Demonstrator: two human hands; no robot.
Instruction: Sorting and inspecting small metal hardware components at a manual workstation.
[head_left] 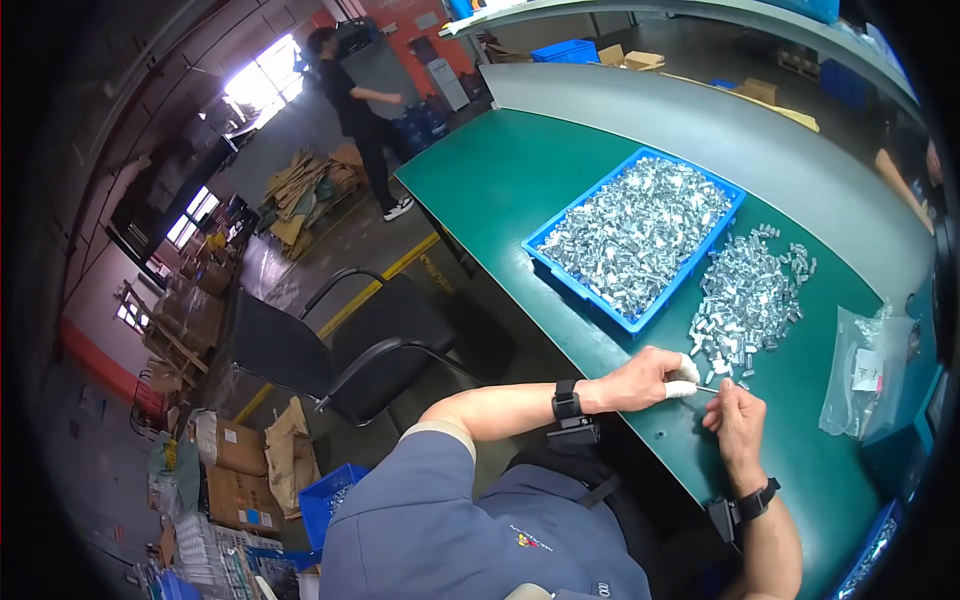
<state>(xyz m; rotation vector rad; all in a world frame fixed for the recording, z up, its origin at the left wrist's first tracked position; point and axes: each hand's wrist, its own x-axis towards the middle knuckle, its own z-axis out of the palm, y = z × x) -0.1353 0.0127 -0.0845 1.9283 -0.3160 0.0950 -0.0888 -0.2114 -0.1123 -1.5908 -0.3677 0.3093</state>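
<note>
The left hand (640, 382), with white covers (681, 389) on its fingertips, and the right hand (740, 425) are at the near edge of the green, flat desk (480, 190). The left grip is pinching one end of a thin, grey metal rod (707, 389); the right grip is pinching the other end. Just beyond lies a loose heap of small, silver metal pieces (745, 305). Beside it, toward the far left corner, stands a rectangular blue plastic tray (580, 289), filled with similar pieces.

Has a pale wall (92, 268) with a red band (104, 368) low down, is brightest at the windows (265, 82), bears a yellow line (412, 254) on a grey floor (385, 243), and holds a black chair (282, 345) near a green table (490, 175) with a grey panel (690, 135).
</note>
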